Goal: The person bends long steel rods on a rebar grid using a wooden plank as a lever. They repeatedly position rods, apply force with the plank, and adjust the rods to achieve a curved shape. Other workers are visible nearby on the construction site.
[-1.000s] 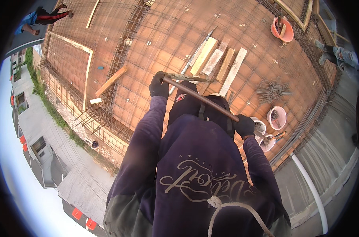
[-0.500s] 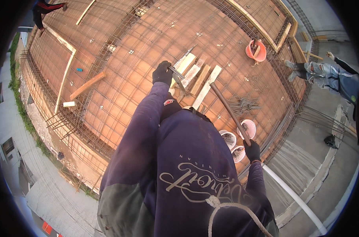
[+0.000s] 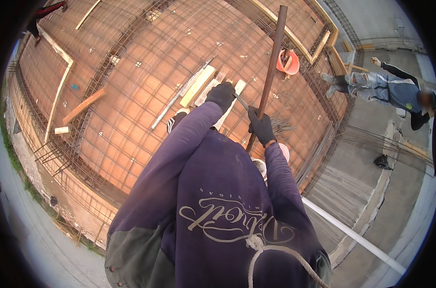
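My left hand (image 3: 221, 95), in a dark glove, is closed around a thin grey metal rod (image 3: 241, 102); its far end meets my right hand, and the glove hides the rest. My right hand (image 3: 262, 126), also gloved, grips a long rusty metal bar (image 3: 273, 57). This bar stands tilted, its upper end rising past the red bucket in view and its lower end beside my torso. Beyond my left hand, several short wooden boards (image 3: 199, 86) lie side by side, with a long thin grey strip (image 3: 182, 93) along their left.
A rebar grid (image 3: 146, 96) covers the orange-brown panels. An orange-red bucket (image 3: 288, 65) sits at the upper right, bent wires (image 3: 281, 124) beyond my right hand. Another person (image 3: 391, 89) is at right; a leg (image 3: 47, 12) shows far left. A white pipe (image 3: 352, 235) crosses lower right.
My hands have come together in front of me. The rusty bar has swung up, its far end now higher in view, and my right hand has moved inward and forward. My view has shifted right.
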The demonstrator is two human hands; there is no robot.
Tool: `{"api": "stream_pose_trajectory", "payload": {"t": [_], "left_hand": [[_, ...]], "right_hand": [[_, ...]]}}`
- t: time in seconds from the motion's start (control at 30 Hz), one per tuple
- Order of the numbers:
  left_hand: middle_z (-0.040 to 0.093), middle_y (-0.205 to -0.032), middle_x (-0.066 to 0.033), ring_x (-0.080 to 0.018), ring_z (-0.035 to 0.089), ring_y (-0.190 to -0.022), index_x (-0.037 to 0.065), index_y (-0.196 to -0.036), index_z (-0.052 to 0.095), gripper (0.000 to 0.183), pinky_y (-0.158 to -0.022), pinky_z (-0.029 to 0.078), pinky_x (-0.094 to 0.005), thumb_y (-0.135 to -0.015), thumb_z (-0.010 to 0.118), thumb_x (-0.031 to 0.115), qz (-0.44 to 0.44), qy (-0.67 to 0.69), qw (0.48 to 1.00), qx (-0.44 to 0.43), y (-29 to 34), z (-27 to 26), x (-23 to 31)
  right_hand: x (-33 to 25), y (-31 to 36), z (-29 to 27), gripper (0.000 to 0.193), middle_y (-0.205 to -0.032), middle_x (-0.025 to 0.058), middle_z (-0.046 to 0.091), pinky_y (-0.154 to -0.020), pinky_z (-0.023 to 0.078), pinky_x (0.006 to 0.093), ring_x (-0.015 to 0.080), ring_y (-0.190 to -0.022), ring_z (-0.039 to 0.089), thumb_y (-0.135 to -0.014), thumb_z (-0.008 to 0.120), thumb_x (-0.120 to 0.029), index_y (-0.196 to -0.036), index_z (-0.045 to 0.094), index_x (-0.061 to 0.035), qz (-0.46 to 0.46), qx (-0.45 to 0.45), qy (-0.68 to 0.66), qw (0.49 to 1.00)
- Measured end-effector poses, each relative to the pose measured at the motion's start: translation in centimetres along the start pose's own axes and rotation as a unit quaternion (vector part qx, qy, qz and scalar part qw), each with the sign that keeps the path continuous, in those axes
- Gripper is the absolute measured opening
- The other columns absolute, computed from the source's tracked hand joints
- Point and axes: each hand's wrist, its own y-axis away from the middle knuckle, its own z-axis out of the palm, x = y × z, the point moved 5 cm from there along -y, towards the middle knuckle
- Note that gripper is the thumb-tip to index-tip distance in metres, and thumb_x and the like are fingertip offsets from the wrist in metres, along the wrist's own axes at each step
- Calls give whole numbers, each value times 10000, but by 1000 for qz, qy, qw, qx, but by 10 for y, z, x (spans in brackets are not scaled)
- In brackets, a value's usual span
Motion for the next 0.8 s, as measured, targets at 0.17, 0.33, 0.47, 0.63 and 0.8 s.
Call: {"api": "stream_pose_trajectory", "payload": {"t": [0.17, 0.33, 0.47, 0.63, 0.8], "left_hand": [[654, -1139, -102, -336, 652, -1097, 109, -1061, 672, 194, -939, 523, -465, -929, 659, 250, 3, 22, 1000, 5, 7, 1, -8], [669, -1107, -127, -351, 670, -1055, 110, -1074, 668, 210, -910, 528, -465, -945, 638, 273, 23, 52, 998, -25, 11, -1, -5], [682, -1142, -132, -357, 673, -1072, 112, -1095, 668, 234, -894, 531, -459, -953, 637, 296, -26, 105, 994, -26, 15, -11, -14], [683, -1143, -133, -352, 675, -1078, 112, -1117, 670, 247, -911, 525, -452, -965, 631, 304, -28, 116, 992, -47, 17, -14, -18], [679, -1128, -139, -349, 676, -1077, 111, -1132, 672, 252, -916, 525, -455, -966, 631, 296, -5, 104, 994, -40, 15, -10, -17]], "right_hand": [[-7, -18, 0, 489, -753, 17, 601, -545, 489, 310, 129, -587, 580, -971, 689, -440, -1190, 718, -4, 4, 2, 35, 999], [-9, -22, 7, 443, -791, 31, 660, -525, 473, 310, 125, -567, 569, -960, 723, -421, -1107, 714, -3, 10, -44, 45, 998], [-19, -24, 7, 414, -797, 31, 653, -547, 471, 309, 121, -591, 566, -944, 727, -395, -1079, 726, -3, 12, -45, 71, 996], [-37, -33, 5, 438, -763, 24, 622, -574, 463, 308, 122, -611, 566, -917, 742, -388, -1112, 756, 4, -26, -39, 49, 998], [-30, -37, 25, 440, -757, 18, 618, -568, 475, 313, 127, -610, 583, -907, 777, -373, -1123, 751, 9, -8, -79, 87, 993]]}}
